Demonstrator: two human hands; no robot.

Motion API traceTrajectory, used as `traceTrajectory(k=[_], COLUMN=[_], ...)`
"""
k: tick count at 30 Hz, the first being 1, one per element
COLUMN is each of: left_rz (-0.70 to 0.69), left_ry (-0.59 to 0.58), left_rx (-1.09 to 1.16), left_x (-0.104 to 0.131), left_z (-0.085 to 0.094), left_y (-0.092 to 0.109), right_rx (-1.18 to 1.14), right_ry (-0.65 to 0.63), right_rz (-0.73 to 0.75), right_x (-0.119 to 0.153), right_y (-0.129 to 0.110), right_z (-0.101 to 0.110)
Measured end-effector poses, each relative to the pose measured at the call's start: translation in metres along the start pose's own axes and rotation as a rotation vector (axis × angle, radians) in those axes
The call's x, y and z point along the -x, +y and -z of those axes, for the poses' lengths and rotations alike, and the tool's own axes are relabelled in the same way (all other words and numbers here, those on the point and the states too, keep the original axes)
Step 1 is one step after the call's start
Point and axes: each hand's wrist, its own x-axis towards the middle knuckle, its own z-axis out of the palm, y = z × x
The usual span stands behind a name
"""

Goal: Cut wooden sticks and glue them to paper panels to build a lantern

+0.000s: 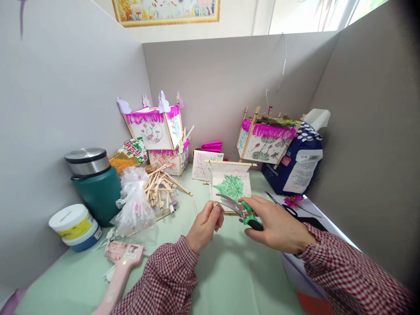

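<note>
Near the middle of the green table, my left hand (pixel 205 223) is closed on a thin wooden stick whose tip shows above the fingers. My right hand (pixel 274 221) grips green-and-black handled shears (pixel 251 216). Their curved blades are apart and point left, next to the stick's tip. Behind both hands lies a white panel with a green leaf print (pixel 231 186), with wooden sticks along its top and bottom; the hands and shears partly cover its lower edge.
A pink glue gun (pixel 123 262), green flask (pixel 95 188), tub (pixel 74 218) and loose sticks (pixel 160 186) are at the left. Decorated lanterns (pixel 152 131) (pixel 267 142) stand behind. A blue package (pixel 295 162) and pink flower (pixel 293 201) are at the right.
</note>
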Motion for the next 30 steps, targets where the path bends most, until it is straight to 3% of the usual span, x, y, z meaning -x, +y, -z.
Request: traceTrajectory(k=[21,30], left_rz=[-0.015,-0.006], left_ry=[0.045,0.062], left_rx=[-0.017,0.023], left_x=[0.001,0.0], left_z=[0.0,0.002], left_y=[-0.003,0.0], right_rx=[0.14,0.136], right_ry=[-0.069,0.017], right_rz=[0.087,0.107], right_x=[-0.008,-0.002], right_y=[-0.01,-0.008], right_z=[0.01,0.001])
